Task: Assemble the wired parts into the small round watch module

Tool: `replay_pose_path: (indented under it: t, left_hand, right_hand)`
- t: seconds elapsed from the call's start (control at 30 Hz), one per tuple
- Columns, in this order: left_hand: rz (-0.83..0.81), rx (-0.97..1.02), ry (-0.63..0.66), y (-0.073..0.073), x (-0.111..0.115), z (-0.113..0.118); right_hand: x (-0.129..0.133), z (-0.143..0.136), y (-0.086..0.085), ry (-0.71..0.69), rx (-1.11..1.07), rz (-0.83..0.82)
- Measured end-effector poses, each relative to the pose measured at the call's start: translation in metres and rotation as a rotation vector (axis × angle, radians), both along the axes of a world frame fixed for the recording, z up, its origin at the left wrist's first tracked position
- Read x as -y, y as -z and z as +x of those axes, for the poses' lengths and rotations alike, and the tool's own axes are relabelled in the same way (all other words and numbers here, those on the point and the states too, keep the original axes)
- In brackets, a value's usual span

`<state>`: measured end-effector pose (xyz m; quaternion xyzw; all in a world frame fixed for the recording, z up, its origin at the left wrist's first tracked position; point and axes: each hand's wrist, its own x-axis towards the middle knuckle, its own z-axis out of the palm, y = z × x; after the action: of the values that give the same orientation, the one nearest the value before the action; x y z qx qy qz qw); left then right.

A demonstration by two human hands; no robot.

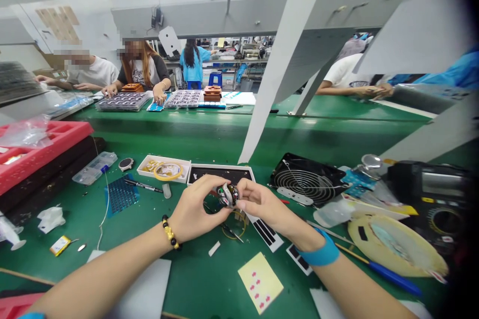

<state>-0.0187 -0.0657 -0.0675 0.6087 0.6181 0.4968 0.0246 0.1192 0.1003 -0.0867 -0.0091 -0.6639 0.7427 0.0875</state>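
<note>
Both my hands meet over the green bench and pinch one small round part, black and white with coloured specks. My left hand grips it from the left; a beaded bracelet sits on that wrist. My right hand grips it from the right, with a blue band on the wrist. Under the hands lie a black tray, tweezers and a ring of yellow tape.
A white box with tape rolls, a black fan, a blue-handled tool, a yellow sticker sheet and red trays surround the hands. Other people sit across the green conveyor with trays of parts.
</note>
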Motion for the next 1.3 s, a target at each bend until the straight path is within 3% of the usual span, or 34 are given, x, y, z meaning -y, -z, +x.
replay_pose_path:
  t: [0.93, 1.3]
  left_hand:
    - [-0.014, -0.006, 0.001, 0.0007, 0.0008, 0.0011]
    - [0.022, -0.093, -0.007, 0.0027, 0.0006, -0.0002]
  right_hand:
    - [0.0007, 0.0015, -0.0062, 0.001, 0.010, 0.022]
    - [-0.0013, 0.0003, -0.0060, -0.047, -0.008, -0.013]
